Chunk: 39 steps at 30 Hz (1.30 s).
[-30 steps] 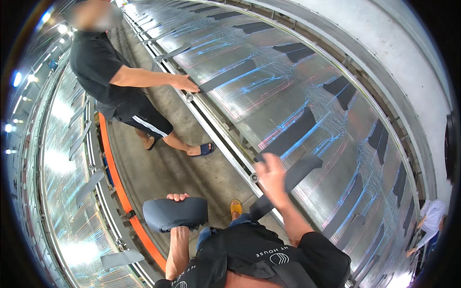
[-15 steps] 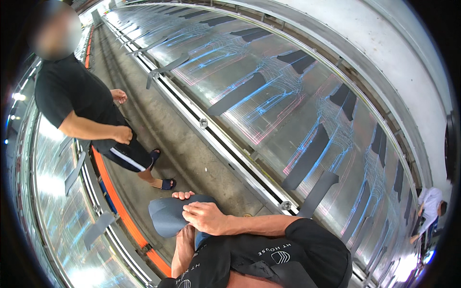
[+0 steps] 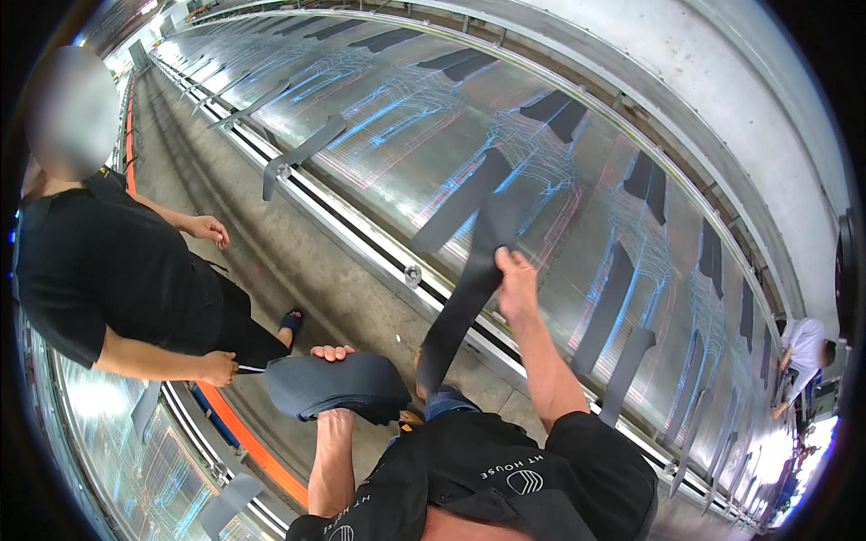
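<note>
A thick folded stack of dark grey fabric pieces [image 3: 338, 383] drapes over my left hand [image 3: 332, 353]; its fingertips curl over the far edge, while the palm is hidden under the cloth. My right hand [image 3: 517, 284], arm stretched forward, pinches one long dark grey fabric piece [image 3: 462, 307] by its side. That piece's upper end reaches over the long metal table [image 3: 532, 225], and its lower end hangs past the table's near rail toward my legs. Similar fabric pieces [image 3: 469, 200] lie spaced out on the tabletop, among blue and pink printed outlines.
At the left a person in black [image 3: 135, 288] stands in the aisle [image 3: 216, 162], close to the stack. A second metal table [image 3: 117, 451] with an orange rail [image 3: 262, 460] runs along my left side. Another person in white [image 3: 806, 352] bends at the far right.
My right hand has left the stack and swung forward and right, drawing out one fabric piece over the table's edge. The person at the left has come nearer.
</note>
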{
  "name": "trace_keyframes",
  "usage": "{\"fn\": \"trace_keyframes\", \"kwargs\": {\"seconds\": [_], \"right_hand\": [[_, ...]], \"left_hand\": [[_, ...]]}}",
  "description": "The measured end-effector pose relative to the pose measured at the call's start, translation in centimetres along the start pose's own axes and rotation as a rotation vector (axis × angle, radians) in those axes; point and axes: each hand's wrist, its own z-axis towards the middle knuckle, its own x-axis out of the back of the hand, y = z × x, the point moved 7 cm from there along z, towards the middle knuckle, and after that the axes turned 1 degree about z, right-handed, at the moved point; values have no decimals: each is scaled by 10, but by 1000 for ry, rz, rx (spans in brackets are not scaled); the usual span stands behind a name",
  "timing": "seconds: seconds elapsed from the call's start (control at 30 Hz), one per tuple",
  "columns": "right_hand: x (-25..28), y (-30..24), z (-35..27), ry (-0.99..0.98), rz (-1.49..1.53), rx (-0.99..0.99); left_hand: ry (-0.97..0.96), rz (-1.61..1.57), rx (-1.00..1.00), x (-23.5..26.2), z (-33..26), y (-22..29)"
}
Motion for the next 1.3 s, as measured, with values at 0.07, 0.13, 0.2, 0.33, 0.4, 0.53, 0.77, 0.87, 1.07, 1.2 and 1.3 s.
{"fn": "trace_keyframes", "kwargs": {"seconds": [0.07,0.13,0.2,0.33,0.4,0.53,0.77,0.87,1.07,1.2,1.3], "right_hand": [[31,-4,57,62,40,143],[77,1,100,284,-283,-12],[69,-35,93,669,-1004,463],[-40,-8,80,141,-1116,730],[-146,16,31,-414,-998,548],[-283,81,-72,-1161,-752,798],[-353,140,-53,-1036,-1000,961],[-378,154,-29,-1008,-1069,896],[-432,174,20,-930,-964,643],[-454,164,65,-675,-667,370],[-430,154,127,-428,-426,78]], "left_hand": [[-21,-4,0,5,29,7],[-14,-5,-10,4,54,14],[-45,41,-47,-9,75,21],[-204,52,-82,-6,129,41],[-88,77,-98,-16,143,45],[-134,113,-78,-28,191,52],[-139,105,-55,13,266,85],[-172,56,47,2,299,86],[-117,10,178,24,361,109],[-86,378,113,68,400,136],[18,605,58,57,421,156]]}}
